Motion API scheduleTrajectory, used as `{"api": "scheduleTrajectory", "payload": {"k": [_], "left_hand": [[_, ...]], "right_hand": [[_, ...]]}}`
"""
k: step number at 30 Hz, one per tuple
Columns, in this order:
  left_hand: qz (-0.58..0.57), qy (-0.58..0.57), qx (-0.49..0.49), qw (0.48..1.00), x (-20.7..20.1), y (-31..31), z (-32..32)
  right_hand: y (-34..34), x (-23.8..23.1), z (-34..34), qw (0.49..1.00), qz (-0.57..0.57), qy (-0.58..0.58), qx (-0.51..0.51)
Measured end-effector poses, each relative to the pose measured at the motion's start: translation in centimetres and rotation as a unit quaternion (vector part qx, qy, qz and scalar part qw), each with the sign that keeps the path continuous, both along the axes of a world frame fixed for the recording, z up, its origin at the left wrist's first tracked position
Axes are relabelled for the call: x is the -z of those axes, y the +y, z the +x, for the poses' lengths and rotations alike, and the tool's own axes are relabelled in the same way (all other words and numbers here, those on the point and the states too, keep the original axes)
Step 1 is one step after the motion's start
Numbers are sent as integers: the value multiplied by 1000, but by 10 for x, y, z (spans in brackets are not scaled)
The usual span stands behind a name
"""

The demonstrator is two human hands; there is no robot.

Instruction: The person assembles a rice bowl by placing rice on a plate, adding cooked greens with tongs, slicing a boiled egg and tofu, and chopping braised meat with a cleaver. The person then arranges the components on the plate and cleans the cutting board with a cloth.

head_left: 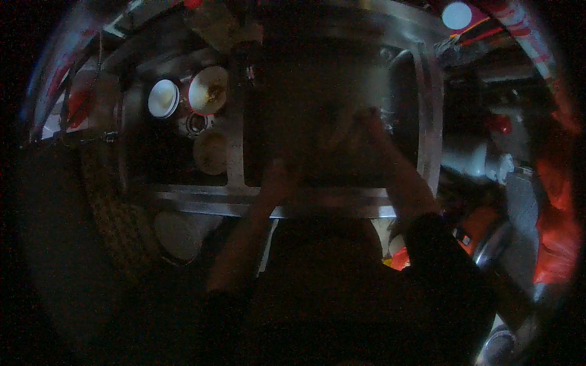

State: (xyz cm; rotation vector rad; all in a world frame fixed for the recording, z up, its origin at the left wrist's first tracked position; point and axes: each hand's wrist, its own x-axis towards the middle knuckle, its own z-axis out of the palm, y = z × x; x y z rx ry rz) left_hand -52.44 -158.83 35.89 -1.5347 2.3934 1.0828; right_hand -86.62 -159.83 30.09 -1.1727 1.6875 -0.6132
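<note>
My two hands reach into the right basin of a steel double sink (233, 146). Its inside is very dark and blurred. My left hand (282, 172) is low over the near left part of that basin, its fingers lost in shadow. Farther in and to the right is my right hand (372, 122), close to a faint pale shape. Whether either hand grips anything does not show. In the left basin sit a stack of white bowls (162, 97), a larger bowl with brown residue (207, 91) and a dim round dish (211, 154) beside the drain (196, 124).
A steel rim (329, 204) runs between my body and the basins. Right of the sink lies a white cylindrical container (470, 160), with orange-red plastic (555, 207) beyond it. A pale round thing (177, 235) is below the left basin's front edge.
</note>
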Motion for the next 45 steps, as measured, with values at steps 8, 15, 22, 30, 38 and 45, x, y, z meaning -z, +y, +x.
{"api": "scheduleTrajectory", "payload": {"k": [8,15,22,30,38,45], "left_hand": [[-47,-91,69,992,71,-45,-41],[-57,-24,38,997,44,-44,-79],[-13,51,-47,998,26,-33,-52],[230,385,-182,875,-24,-58,-118],[282,544,-293,734,-95,-77,-149],[273,546,-233,757,-118,-45,-188]], "right_hand": [[3,21,26,999,-17,6,-37],[1,-12,96,985,-118,65,-111],[-45,-39,84,964,-126,54,-226],[20,-145,36,914,-264,210,-226],[97,-111,-58,979,-119,167,2],[31,-58,-14,968,-177,170,42]]}}
